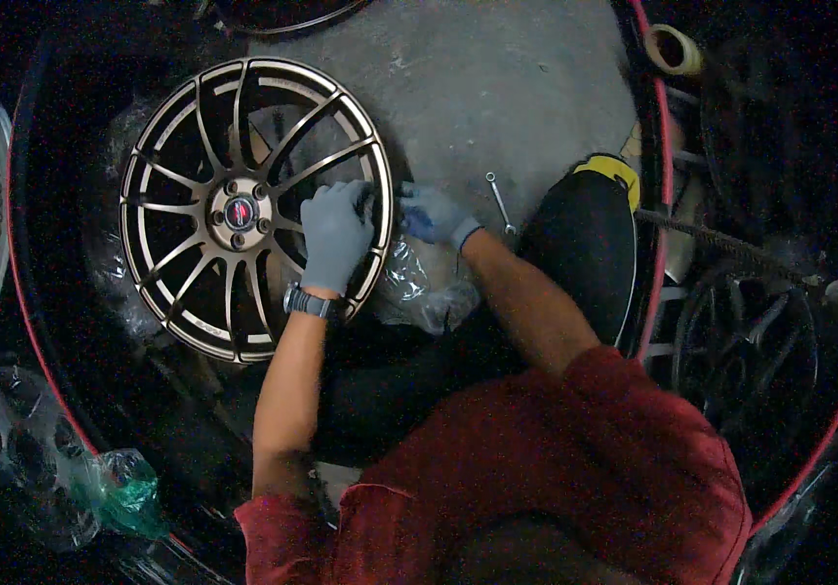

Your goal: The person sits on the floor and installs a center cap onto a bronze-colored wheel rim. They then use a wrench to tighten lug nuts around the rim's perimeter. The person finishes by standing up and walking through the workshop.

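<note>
A bronze multi-spoke car wheel [252, 237] lies face up on the floor to my left, with no tyre on it. My left hand [334, 239], in a grey glove, reaches over the spokes to the inner side of the wheel's right rim, fingers curled. Just outside that rim is my right hand [438, 218], in a grey and blue glove, its fingers bent together close to the edge. What the fingertips hold, if anything, is hidden in dark shadow. A combination wrench [502, 202] rests on the floor to the right of my right hand.
Clear plastic wrap [424, 292] lies below the wheel's right side, near my leg. A tape roll [673, 50] sits at the upper right. At far right stands another dark wheel [746, 336]. Green-tinted plastic [126, 487] is at lower left. My bent knee borders the right side.
</note>
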Demonstrator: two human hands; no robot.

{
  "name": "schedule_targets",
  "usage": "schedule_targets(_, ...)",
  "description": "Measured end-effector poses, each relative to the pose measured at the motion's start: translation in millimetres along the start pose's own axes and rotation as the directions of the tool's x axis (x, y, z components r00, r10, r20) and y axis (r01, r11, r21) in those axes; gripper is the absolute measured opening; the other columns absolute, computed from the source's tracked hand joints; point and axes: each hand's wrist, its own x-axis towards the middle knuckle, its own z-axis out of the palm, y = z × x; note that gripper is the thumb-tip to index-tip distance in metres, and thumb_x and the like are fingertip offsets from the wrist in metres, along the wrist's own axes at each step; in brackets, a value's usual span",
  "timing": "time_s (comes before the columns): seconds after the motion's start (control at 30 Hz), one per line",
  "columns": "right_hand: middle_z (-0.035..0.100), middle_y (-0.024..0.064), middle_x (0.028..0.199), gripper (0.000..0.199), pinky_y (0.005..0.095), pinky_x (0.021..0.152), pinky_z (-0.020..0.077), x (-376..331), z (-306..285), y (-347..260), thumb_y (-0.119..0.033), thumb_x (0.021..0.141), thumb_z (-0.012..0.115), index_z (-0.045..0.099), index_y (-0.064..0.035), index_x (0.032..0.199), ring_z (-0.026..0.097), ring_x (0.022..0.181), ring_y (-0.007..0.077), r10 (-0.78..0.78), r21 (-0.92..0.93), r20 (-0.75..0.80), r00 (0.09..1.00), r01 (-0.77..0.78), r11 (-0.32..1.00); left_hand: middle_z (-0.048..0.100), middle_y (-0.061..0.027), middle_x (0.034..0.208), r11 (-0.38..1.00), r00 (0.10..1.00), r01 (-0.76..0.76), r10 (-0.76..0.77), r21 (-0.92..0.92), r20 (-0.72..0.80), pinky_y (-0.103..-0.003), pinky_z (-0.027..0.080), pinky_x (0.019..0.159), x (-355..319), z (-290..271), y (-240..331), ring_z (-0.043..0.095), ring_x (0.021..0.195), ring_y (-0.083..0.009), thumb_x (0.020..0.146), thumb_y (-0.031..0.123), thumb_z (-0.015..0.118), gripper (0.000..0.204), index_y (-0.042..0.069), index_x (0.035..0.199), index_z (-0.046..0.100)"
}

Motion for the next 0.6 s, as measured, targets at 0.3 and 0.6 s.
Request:
schedule_targets(0.3,0.069,0.0075,0.116,0.031,0.0352,0.087,0.0575,8,16,-12,-0.007,0.098,0.058,0.06,-0.0122,0.129,0.069,0.099,0.0212,0.314,0.916,0.087,0.945,-0.2,0.347,0.071,-0.0123,0.1,0.996,0.999,0.048,-0.046,-0.07,0.029,-0.048,0.049,0.082,-1,3,-3,0.064,0.095,-0.0352,0.089,0.021,0.068,0.023,0.007,0.107,0.072)
schedule_targets(0.6,0.069,0.0092,0.111,0.034,0.0387,0.09,0.0559,12,15,-3,-0.009,0.091,0.062,0.061,-0.01,0.124,0.067,0.104,0.0232,0.386,0.878,0.045,0.922,-0.221,0.425,0.07,-0.0108,0.096,0.997,0.998,0.025,-0.03,-0.078,-0.061,-0.047,0.045,0.076,-1,6,-4,0.063,0.091,-0.0336,0.087,0.015,0.068,0.017,0.009,0.103,0.071)
